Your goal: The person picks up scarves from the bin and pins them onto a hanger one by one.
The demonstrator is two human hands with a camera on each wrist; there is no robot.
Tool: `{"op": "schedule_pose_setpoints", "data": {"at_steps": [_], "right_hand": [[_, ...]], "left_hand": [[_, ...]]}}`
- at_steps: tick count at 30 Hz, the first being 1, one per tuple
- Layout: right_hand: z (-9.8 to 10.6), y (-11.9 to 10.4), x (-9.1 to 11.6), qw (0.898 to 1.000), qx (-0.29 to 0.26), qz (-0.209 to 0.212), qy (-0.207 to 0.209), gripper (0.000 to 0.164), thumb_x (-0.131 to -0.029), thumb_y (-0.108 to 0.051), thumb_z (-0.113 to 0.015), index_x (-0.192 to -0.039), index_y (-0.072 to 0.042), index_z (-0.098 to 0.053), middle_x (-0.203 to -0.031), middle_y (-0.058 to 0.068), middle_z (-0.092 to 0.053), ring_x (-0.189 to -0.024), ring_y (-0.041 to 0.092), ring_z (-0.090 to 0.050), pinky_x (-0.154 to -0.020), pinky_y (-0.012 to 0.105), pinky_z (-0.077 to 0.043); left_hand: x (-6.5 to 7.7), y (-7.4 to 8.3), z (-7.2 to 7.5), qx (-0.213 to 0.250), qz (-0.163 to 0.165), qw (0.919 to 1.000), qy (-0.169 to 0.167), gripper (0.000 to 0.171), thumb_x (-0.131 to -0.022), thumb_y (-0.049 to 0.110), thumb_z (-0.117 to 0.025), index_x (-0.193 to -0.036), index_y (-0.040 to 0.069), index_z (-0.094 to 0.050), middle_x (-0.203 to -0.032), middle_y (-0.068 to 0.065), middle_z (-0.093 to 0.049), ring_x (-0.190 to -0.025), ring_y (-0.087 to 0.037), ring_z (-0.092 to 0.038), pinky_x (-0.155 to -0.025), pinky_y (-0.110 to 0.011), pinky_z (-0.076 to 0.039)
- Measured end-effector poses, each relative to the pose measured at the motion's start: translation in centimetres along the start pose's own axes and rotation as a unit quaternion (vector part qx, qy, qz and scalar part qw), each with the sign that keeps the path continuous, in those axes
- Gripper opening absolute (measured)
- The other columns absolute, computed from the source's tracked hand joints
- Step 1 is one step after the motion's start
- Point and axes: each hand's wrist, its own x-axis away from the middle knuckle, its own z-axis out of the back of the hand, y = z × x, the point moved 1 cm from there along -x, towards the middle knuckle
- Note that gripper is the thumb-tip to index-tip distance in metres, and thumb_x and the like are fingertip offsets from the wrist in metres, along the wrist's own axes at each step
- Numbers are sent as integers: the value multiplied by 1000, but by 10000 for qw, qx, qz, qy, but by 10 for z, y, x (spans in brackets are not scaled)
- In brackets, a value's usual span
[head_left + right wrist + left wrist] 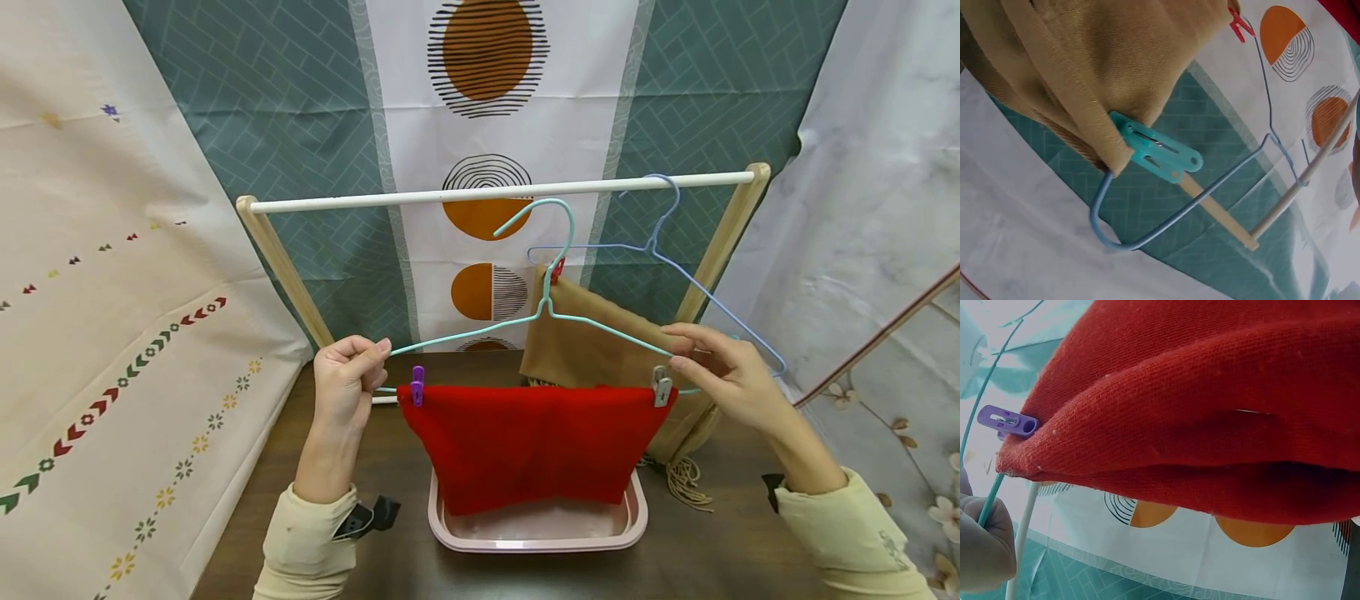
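A mint-green wire hanger (459, 335) is held up between both hands, its hook appearing just below and in front of the white rod. Over its lower bar hangs a folded red cloth (532, 442), fastened by a purple clothespin (417, 387) on the left and a grey clothespin (662, 387) on the right. The left hand (347, 371) grips the hanger's left end; in the left wrist view, its curled fingers (988, 544) wrap the wire. At the right end, thumb and fingers of the right hand (723, 371) pinch the hanger's shoulder.
A white rod (360, 201) spans a wooden-ended rack. From it hangs a blue hanger (686, 283) with a tan fringed cloth (592, 333), held by a red clip (1240, 25) and a teal clothespin (1159, 150). Below the red cloth, a pink basin (536, 546) stands on the dark tabletop (390, 558).
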Motion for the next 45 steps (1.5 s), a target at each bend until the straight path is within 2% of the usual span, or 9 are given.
{"op": "schedule_pose_setpoints", "data": {"at_steps": [6,15,20,25,27,31,36,40,45], "right_hand": [[-6,-5,-9,9969,429,548,356,3,-80,-3,-67,-81,0,-68,-73,3,-61,-58,3,-44,-47,17,-34],[-13,-21,-15,9896,-745,782,946,16,-82,-3,-65,-72,9,-61,-63,4,-54,-50,3,-42,-40,18,-31],[-12,-22,-16,9830,-949,892,1298,24,-80,-4,-68,-68,13,-57,-56,2,-48,-47,4,-39,-38,17,-28],[-11,-27,-21,9813,-735,841,1568,26,-80,-4,-67,-66,15,-56,-56,0,-49,-47,2,-37,-39,15,-27],[-11,-29,-23,9813,-620,814,1629,25,-80,-3,-67,-66,14,-56,-57,0,-50,-47,2,-37,-40,15,-27],[-11,-32,-28,9805,-558,838,1689,22,-80,-2,-67,-65,12,-58,-57,0,-52,-47,2,-37,-41,14,-29],[-11,-35,-32,9809,-477,861,1677,21,-80,-2,-67,-65,11,-59,-55,1,-49,-46,3,-36,-40,14,-28],[-12,-34,-32,9832,-184,728,1665,22,-80,-4,-67,-65,10,-59,-56,0,-50,-46,2,-36,-40,14,-29],[-14,-34,-33,9826,-45,682,1730,22,-80,-4,-68,-65,9,-59,-57,-1,-51,-46,2,-35,-40,14,-28]], "left_hand": [[0,0,2,-28,48,10000,-51,37,-79,-21,-47,-57,3,-64,-42,-1,-28,-43,-13,-9,-42,-25,-3],[-5,3,6,-173,68,9968,-773,35,-80,-19,-47,-64,5,-66,-45,-3,-26,-44,-13,-12,-42,-26,-8],[-8,9,9,-156,-94,9935,-1126,31,-83,-16,-47,-72,4,-69,-48,-3,-35,-44,-13,-24,-42,-24,-18],[-10,18,15,-261,-25,9960,-859,24,-87,-8,-50,-82,2,-70,-66,-4,-63,-56,-12,-57,-57,-21,-47],[-10,22,18,-372,14,9963,-776,22,-89,-5,-49,-89,3,-70,-77,-6,-67,-65,-14,-63,-65,-26,-51],[-11,25,26,-713,-48,9956,-598,21,-91,-2,-47,-102,3,-65,-90,-8,-65,-76,-18,-65,-71,-29,-52],[-10,25,39,-881,-194,9958,-148,25,-89,-5,-48,-111,0,-58,-88,-9,-61,-72,-18,-63,-66,-25,-51],[-11,25,52,-817,-210,9959,320,27,-88,-7,-49,-113,-1,-54,-85,-11,-60,-68,-17,-62,-61,-26,-52],[-17,28,71,-1155,-258,9876,1030,29,-85,-12,-51,-111,-2,-54,-81,-11,-59,-62,-17,-61,-57,-25,-51]]}}
